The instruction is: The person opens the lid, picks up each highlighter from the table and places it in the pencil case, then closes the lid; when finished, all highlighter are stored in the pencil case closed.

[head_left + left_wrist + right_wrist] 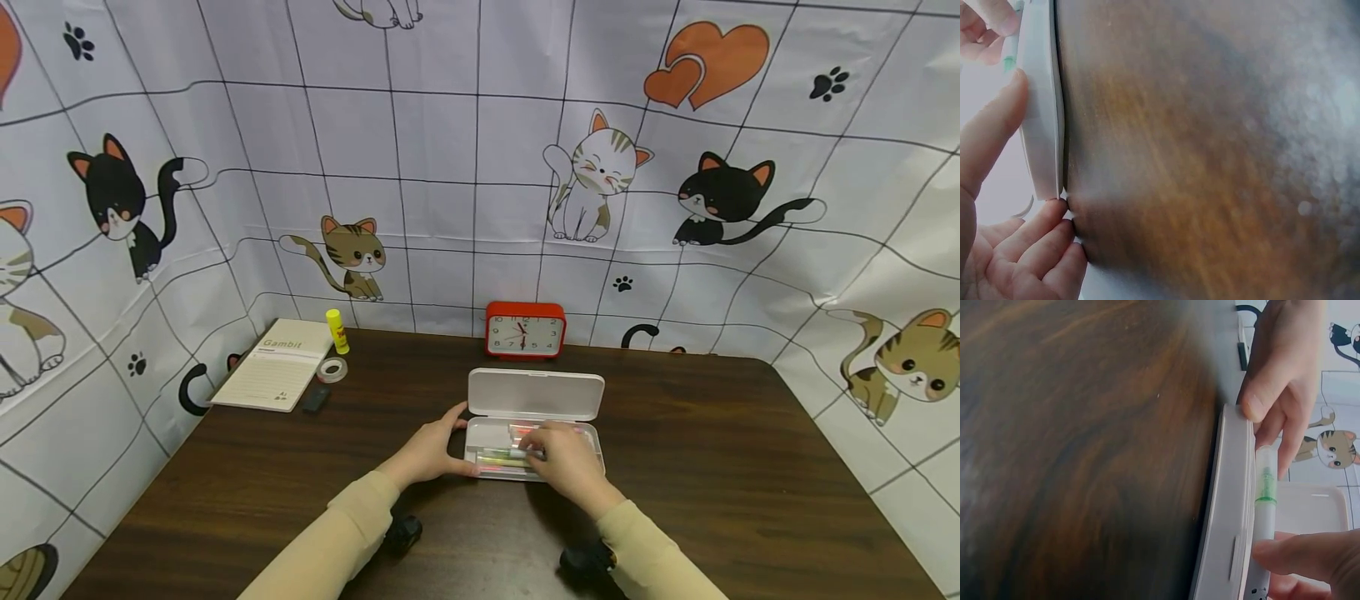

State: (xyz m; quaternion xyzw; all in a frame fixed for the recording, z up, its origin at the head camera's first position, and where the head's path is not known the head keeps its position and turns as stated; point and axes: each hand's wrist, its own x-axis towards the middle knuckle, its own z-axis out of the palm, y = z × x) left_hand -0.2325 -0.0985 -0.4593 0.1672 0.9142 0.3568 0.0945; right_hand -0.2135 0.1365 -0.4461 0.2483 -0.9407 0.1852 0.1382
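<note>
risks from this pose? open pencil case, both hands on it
1. The right hand pinches a green pen lying right along the case's front wall; it could ride over the edge onto the table.
2. The left hand only steadies the pencil case at its left end, so the case may slide.
3. The raised lid could drop onto the fingers.

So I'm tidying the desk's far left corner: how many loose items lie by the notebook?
3: a yellow glue stick at its far right corner, a tape roll beside it, a dark eraser-like block nearer. The notebook may hide more.
</note>
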